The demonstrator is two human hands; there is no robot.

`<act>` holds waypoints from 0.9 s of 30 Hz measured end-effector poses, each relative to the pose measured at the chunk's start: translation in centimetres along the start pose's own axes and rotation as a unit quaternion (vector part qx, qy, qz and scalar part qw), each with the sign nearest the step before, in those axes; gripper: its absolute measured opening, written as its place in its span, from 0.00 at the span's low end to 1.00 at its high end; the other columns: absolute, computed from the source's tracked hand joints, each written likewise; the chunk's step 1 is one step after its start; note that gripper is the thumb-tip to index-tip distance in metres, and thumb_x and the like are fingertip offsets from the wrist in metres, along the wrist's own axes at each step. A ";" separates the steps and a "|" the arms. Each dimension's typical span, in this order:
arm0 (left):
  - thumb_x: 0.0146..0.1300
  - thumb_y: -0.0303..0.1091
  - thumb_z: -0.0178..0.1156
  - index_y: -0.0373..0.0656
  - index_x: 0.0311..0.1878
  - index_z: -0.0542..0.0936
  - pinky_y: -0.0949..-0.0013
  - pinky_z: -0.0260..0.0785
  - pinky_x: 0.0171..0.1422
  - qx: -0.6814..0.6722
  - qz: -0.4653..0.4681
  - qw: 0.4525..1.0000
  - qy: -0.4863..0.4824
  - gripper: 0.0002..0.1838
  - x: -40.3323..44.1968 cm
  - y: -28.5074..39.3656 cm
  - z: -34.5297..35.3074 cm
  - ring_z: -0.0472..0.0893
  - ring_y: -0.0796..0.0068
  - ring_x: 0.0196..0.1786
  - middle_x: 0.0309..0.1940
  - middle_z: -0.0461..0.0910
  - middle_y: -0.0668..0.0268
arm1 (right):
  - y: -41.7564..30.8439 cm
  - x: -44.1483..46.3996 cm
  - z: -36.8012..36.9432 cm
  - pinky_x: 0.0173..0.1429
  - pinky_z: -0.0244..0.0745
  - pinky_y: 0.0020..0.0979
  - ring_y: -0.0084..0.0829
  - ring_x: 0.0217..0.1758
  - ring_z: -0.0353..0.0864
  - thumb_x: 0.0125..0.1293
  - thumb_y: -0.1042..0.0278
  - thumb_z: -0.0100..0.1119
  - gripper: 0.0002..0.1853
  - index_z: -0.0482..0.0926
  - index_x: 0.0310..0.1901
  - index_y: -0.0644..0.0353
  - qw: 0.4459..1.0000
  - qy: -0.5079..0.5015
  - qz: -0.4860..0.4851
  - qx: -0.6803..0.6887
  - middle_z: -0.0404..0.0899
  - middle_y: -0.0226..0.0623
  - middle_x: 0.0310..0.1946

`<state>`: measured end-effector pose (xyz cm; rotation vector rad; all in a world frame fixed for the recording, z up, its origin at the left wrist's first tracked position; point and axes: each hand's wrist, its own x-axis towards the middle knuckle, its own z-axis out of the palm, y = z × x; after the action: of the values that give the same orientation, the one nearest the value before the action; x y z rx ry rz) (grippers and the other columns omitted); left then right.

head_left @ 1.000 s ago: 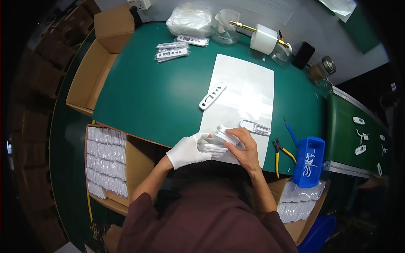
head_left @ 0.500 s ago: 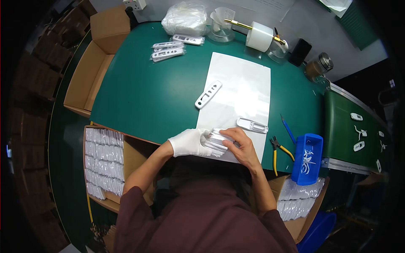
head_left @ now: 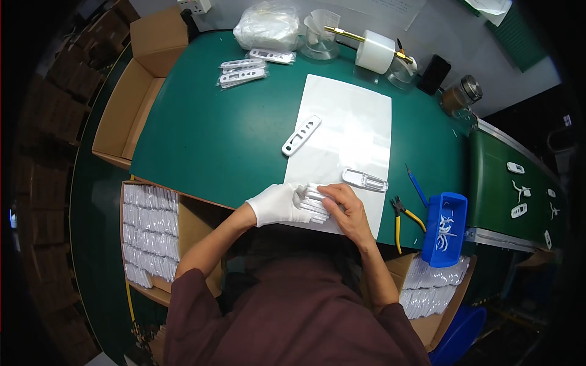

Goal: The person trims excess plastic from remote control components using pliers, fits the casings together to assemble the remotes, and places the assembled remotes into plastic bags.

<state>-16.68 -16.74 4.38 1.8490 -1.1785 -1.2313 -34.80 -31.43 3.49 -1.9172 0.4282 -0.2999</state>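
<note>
A stack of white plastic casings [head_left: 314,204] is held between my two hands at the near edge of the table. My left hand [head_left: 276,205], in a white glove, wraps around the stack's left end. My bare right hand [head_left: 348,212] grips its right end, fingers over the top. Just above my right hand, a white casing [head_left: 364,180] lies hollow side up on the white sheet [head_left: 348,116]. Another white casing [head_left: 301,135], with several cut-outs, rests across the sheet's left edge.
Yellow-handled pliers [head_left: 400,222], a blue pen-like tool [head_left: 417,186] and a blue tray [head_left: 432,250] of white scraps are at right. Cartons of wrapped pieces [head_left: 151,229] flank me. Bagged casings [head_left: 244,76] lie at the back; a green conveyor [head_left: 497,177] runs along the right.
The stack and my hands have shifted very slightly, with the stack turned a little flatter. The casings on the sheet have barely moved.
</note>
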 end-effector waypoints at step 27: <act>0.43 0.51 0.78 0.44 0.78 0.51 0.38 0.45 0.78 0.229 0.258 0.902 0.261 0.63 0.9 -3.3 5.2 0.62 0.49 0.75 0.72 0.61 0.51 | 0.2 -0.2 5.0 0.68 0.68 0.36 0.42 0.64 0.74 0.75 0.70 0.50 0.19 0.73 0.65 0.64 0.984 0.171 -0.055 0.017 0.73 0.46 0.60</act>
<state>-20.23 -16.30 -0.72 1.8307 -1.5726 -0.1434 -32.99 -27.27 1.42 -1.8623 0.5402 -0.7120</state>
